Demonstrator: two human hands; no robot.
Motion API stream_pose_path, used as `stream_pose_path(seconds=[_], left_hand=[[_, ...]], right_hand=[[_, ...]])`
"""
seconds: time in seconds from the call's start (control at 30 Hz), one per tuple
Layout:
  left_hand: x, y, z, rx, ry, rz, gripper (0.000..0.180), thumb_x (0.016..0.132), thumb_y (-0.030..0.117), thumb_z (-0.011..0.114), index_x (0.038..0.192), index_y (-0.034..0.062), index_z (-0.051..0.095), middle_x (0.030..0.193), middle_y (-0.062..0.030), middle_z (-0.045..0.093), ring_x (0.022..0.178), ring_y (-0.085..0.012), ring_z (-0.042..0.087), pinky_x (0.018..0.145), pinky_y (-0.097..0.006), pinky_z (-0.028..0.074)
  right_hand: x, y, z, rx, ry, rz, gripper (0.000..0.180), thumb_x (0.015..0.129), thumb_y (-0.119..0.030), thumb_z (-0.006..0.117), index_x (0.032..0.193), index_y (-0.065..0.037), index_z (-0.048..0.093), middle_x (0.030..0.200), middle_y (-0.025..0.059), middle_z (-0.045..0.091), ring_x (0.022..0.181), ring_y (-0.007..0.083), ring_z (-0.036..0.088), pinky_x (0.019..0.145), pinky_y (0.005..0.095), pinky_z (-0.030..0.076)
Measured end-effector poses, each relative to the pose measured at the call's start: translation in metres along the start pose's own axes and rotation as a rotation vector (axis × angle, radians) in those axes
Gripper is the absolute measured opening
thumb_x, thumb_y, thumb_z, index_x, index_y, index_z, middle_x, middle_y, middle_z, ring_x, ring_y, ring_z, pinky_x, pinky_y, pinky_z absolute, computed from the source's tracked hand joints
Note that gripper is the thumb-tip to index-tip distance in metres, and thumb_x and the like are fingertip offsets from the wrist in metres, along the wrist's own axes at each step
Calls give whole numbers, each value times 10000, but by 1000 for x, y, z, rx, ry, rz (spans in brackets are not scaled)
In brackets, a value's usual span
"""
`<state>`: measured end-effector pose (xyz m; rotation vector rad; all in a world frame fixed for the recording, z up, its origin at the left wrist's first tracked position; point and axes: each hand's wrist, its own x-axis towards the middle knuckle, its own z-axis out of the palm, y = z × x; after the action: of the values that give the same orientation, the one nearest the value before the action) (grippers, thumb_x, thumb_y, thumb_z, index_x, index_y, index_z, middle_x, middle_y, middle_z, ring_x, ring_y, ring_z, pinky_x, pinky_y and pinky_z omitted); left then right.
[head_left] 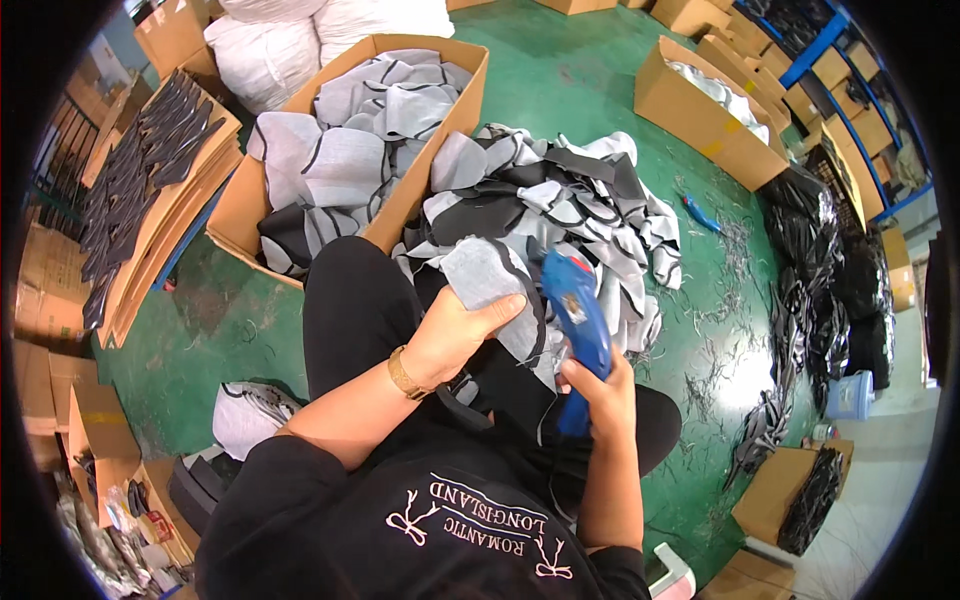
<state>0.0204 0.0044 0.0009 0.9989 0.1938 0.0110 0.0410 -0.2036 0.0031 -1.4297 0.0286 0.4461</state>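
My left hand (465,325) is closed on a grey fabric piece (487,272) with a black edge strip, its thumb lying on top. Wrapped round the handle of blue electric scissors (580,310) is my right hand (603,385). The tool's dark head points away from me, right beside the fabric's black edge; whether it touches the cloth I cannot tell. Just beyond both hands lies a heap of grey and black fabric pieces (590,200) on the floor.
A large cardboard box (408,190) of similar pieces stands ahead left, another box (700,125) far right. A second blue tool (700,213) lies on the green floor among dark scraps (715,350). Black strips (150,165) cover stacked cardboard at left. Black plastic bags (815,240) line the right.
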Motion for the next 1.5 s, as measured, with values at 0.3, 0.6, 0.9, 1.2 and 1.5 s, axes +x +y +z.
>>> stream_pose_path(seconds=[0.3,0.6,0.9,1.2,1.5], left_hand=[[10,16,-8,5,12,52,236,885,42,626,1116,17,588,1032,6,613,926,-84,575,833,-258,469],[6,20,-2,136,-5,100,215,877,58,636,1085,19,599,997,11,619,888,-75,568,811,-256,472],[2,18,-4,193,-51,88,257,870,70,648,1112,19,580,998,12,619,899,-72,562,821,-257,468],[-4,23,-3,442,-103,124,259,859,97,643,1092,3,580,959,0,620,862,-81,541,805,-273,464],[-7,19,-7,518,-130,152,247,837,135,656,1033,-8,609,889,-18,636,800,-80,538,750,-270,471]], right_hand=[[-47,-1,-31,-129,-144,201,328,654,-23,702,952,57,590,751,76,595,586,173,597,560,286,503],[-51,4,-33,-127,-154,203,341,699,-17,707,1009,57,588,800,76,617,602,134,578,560,271,485],[-53,0,-29,-135,-137,163,302,678,-6,706,952,47,592,754,66,591,569,160,585,529,277,486],[-52,-5,-29,-118,-149,172,330,698,-21,696,1000,60,594,787,78,614,599,140,584,563,275,489],[-45,-1,-26,-67,-164,182,308,700,-11,685,986,59,597,782,82,610,585,160,589,552,281,488]])
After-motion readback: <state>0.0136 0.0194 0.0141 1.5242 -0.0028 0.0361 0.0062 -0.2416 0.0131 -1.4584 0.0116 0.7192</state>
